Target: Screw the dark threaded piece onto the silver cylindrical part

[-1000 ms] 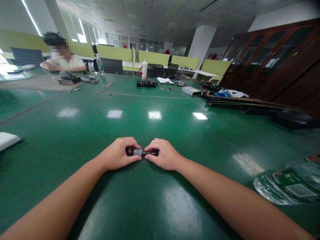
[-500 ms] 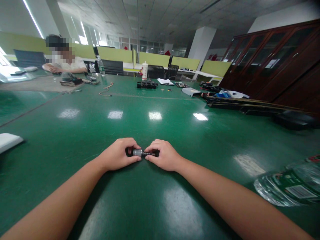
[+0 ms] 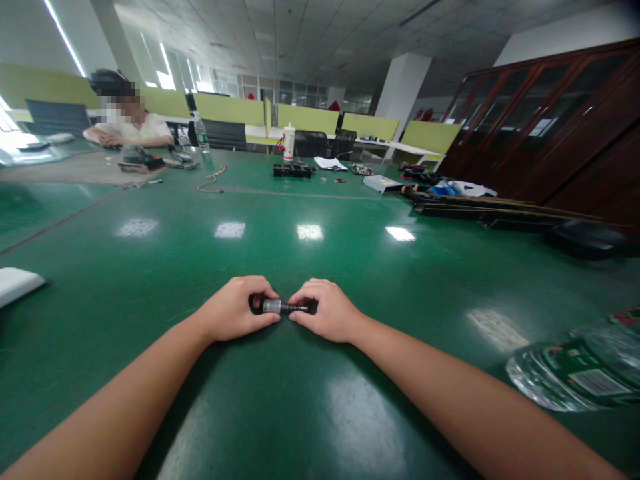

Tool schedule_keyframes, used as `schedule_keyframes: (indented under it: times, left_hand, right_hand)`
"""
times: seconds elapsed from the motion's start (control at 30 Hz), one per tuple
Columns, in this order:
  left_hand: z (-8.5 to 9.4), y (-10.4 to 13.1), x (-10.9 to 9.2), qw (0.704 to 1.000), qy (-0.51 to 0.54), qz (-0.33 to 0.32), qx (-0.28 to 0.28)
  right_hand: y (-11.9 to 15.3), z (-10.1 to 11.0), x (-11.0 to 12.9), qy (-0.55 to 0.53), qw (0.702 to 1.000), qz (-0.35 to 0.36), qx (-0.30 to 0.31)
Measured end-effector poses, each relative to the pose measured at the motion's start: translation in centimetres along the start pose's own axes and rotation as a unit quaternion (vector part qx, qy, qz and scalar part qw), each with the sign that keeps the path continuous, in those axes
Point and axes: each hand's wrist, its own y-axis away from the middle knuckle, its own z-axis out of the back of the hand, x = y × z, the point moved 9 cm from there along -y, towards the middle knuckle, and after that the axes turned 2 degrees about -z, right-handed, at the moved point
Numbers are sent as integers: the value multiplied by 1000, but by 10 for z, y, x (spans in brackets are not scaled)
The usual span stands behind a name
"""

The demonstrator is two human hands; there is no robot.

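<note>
A small silver metal cylinder with a dark ridged shaft (image 3: 273, 306) lies sideways low over the green tabletop, between my hands. My left hand (image 3: 239, 310) is closed round the silver end, with thumb and fingertips on either side of it. From the right, my right hand (image 3: 325, 311) curls round the thin shaft, its thumb and fingertips pinched at the ridged part. The shaft's pale tip shows inside the right hand's curl. The fingertips of the two hands are a small gap apart. What exact kind of part this is, I cannot make out.
A large water bottle (image 3: 575, 373) lies at the right, beside my forearm. A white object (image 3: 20, 285) is at the left edge. Farther back are a black device (image 3: 293, 171), a white tumbler (image 3: 289, 143), a cord (image 3: 213, 180) and a seated person (image 3: 130, 127).
Almost nothing differs. Both hands keep their hold on the metal part, and the whole view has slid very slightly to the left.
</note>
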Motion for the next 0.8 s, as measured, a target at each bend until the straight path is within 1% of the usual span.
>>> schedule_keyframes:
  times: [0.8]
  left_hand:
    - [2,1,4,1000,1,9,11]
  right_hand:
    - [0,0,-4,14,1000,-18,-7]
